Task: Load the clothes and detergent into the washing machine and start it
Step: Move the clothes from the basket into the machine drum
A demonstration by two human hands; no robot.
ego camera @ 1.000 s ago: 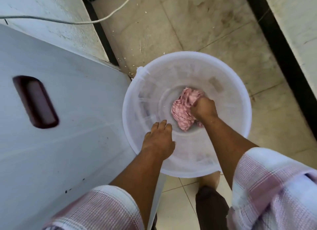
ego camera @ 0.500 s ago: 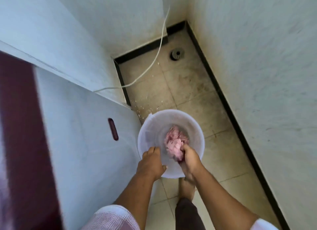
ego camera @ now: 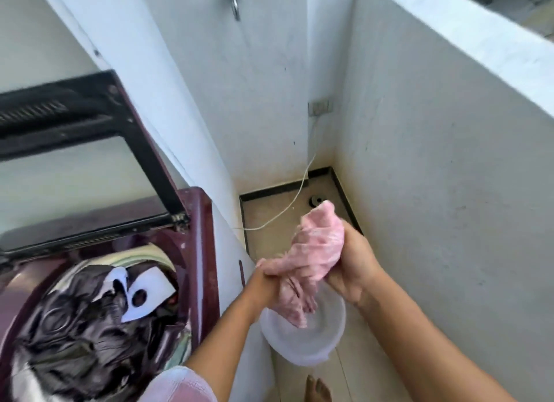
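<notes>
A pink patterned cloth hangs bunched in the air above the white plastic bucket. My right hand grips its upper right side, and my left hand pinches its lower left edge. To the left stands the maroon top-loading washing machine with its lid raised. Its drum holds a heap of dark clothes with a white printed piece on top. No detergent is in view.
White walls enclose a narrow tiled floor with a drain in the far corner. A white cable runs down from a wall socket. My bare foot stands by the bucket.
Both hands have lifted the pink cloth out of the bucket, and my left hand has left the rim to hold it. My view has risen and now takes in the open washing machine.
</notes>
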